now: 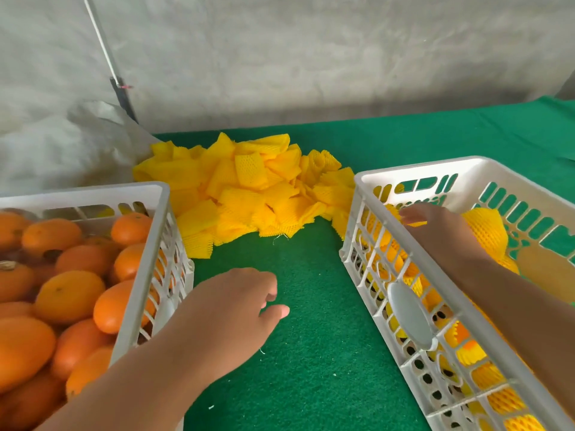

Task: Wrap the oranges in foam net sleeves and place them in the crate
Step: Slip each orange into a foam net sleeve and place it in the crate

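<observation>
Head camera, looking down at the packing table: my right hand [435, 227] reaches inside the white crate [413, 169] at 2 o'clock, fingers stretched toward a yellow wrapped orange [490, 234] that lies just to the hand's right among others already sleeved. Whether those fingers touch it or have let go, I cannot tell; they look extended, not curled round anything. My left hand [230, 315] hovers over the green felt [311, 353] at centre, fingers loosely curled, thumb out, holding nothing.

The next cycle, as I judge it, needs two things, and both lie on the left hand's side. Bare oranges [68, 293] fill the supply crate [155, 244] at 9 o'clock, its near wall just beside my left wrist. The heap of foam net sleeves [249, 188] sits at 12 o'clock, dead ahead between the two crates, near the left fingertips and further from the right hand, which must first clear the crate wall.

The sleeves lie flat and jumbled, long edges pointing every way, so no single axis suits a pinch; the nearest loose edge faces me at the heap's front. The left hand is the closer one for either pick.
</observation>
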